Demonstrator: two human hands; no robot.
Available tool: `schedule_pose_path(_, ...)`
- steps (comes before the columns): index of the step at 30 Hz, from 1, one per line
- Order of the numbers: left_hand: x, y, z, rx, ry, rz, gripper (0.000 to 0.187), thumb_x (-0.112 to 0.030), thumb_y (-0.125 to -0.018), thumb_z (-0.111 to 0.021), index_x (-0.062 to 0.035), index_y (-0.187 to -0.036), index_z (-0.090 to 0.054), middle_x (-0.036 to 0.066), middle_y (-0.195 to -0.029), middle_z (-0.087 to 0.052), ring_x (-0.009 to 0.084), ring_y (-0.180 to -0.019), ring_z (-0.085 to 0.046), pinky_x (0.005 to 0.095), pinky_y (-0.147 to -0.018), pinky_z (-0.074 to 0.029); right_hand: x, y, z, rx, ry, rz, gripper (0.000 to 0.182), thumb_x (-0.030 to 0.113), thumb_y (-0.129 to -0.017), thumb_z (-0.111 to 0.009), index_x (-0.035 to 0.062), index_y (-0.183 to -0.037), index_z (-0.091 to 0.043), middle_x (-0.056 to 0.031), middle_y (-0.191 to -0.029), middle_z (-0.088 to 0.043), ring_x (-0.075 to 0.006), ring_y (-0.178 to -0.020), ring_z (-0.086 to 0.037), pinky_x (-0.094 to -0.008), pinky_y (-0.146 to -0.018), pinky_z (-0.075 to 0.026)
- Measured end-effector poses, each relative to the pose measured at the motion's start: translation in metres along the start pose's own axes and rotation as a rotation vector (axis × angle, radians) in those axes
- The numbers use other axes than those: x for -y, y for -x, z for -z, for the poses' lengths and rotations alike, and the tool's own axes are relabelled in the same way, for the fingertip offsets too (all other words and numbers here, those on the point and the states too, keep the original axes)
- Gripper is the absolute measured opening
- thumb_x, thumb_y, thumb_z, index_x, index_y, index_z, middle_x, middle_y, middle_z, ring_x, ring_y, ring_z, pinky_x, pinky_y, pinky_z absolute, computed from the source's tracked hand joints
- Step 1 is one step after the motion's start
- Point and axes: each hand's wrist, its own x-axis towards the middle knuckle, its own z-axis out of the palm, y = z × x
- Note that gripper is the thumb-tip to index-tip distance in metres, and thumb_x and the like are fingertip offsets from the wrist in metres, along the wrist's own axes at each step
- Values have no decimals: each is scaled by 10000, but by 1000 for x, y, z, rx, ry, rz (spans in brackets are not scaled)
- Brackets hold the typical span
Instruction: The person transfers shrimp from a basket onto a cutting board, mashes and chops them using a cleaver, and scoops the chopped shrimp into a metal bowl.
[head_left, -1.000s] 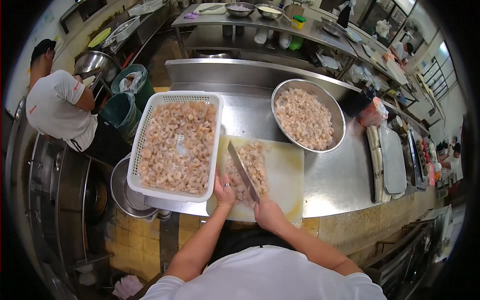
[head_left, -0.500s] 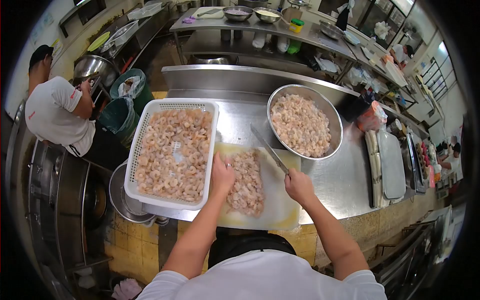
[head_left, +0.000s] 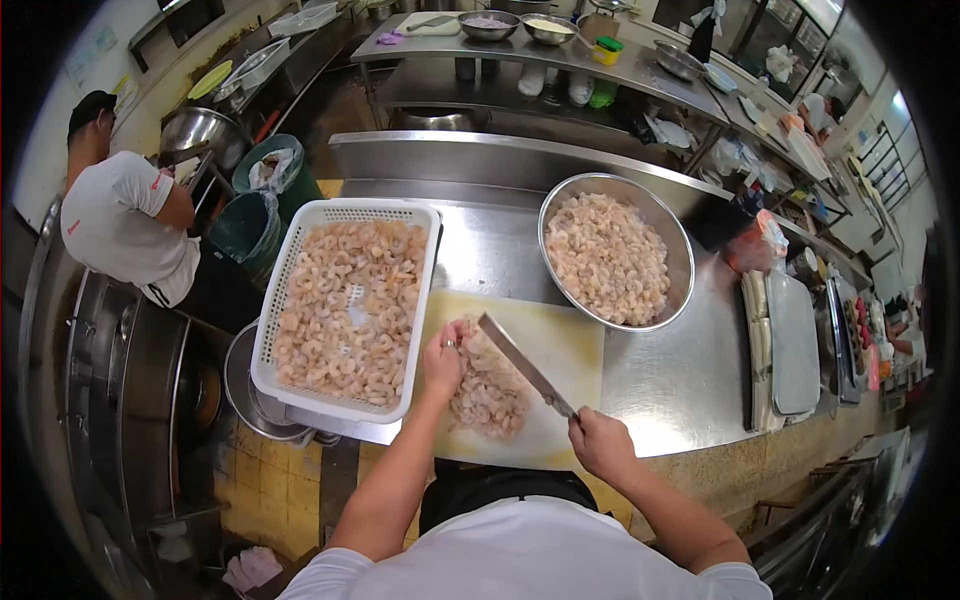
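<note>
My right hand is closed round the handle of a large kitchen knife, its broad blade slanting up and left over the shrimp. Beneath it, a heap of peeled shrimp lies on a white, yellow-stained cutting board. At the heap's upper left edge, my left hand has curled fingers against the shrimp; the fingertips are partly hidden. A white perforated basket of peeled shrimp stands left of the board. Beyond its upper right corner, a steel bowl holds many more shrimp.
Everything rests on a steel table with a raised back edge. Trays stand at the right end. A steel pot is below the basket. A co-worker in a white shirt stands at left, near green bins.
My right hand has moved down, and the knife blade has swung left over the shrimp. My left hand has shifted to the heap's upper left edge, and the heap looks more bunched together.
</note>
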Motion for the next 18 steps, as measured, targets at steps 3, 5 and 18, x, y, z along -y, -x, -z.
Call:
schedule_pose_path(3,13,29,-2,-74,130,-89,441,-318,-1151,-484,54,-1305,-665,130,-1169,-739,219,-1070,-699,349,-986,-532,28,-29,-3,-50,-55,-7,231,236,-1020,-603,24,-929,-604,-241,-833,-705,-480,-754,-689,-597,-703,-550)
schedule_pose_path(5,11,53,0,-230,144,-142,398,-269,-1123,-543,46,-1339,-655,160,-1206,-737,268,-1092,-706,393,-1005,-533,22,-42,-33,-13,-25,30,220,223,-1012,-602,18,-931,-610,-260,-829,-706,-486,-764,-693,-595,-711,-555)
schedule_pose_path(18,30,74,28,-255,-115,-224,425,-229,-1113,-537,52,-1429,-576,190,-1427,-629,291,-1377,-556,398,-1203,-378,12,-36,-45,117,131,40,215,230,-988,-622,20,-943,-622,-258,-792,-703,-478,-765,-694,-598,-713,-546)
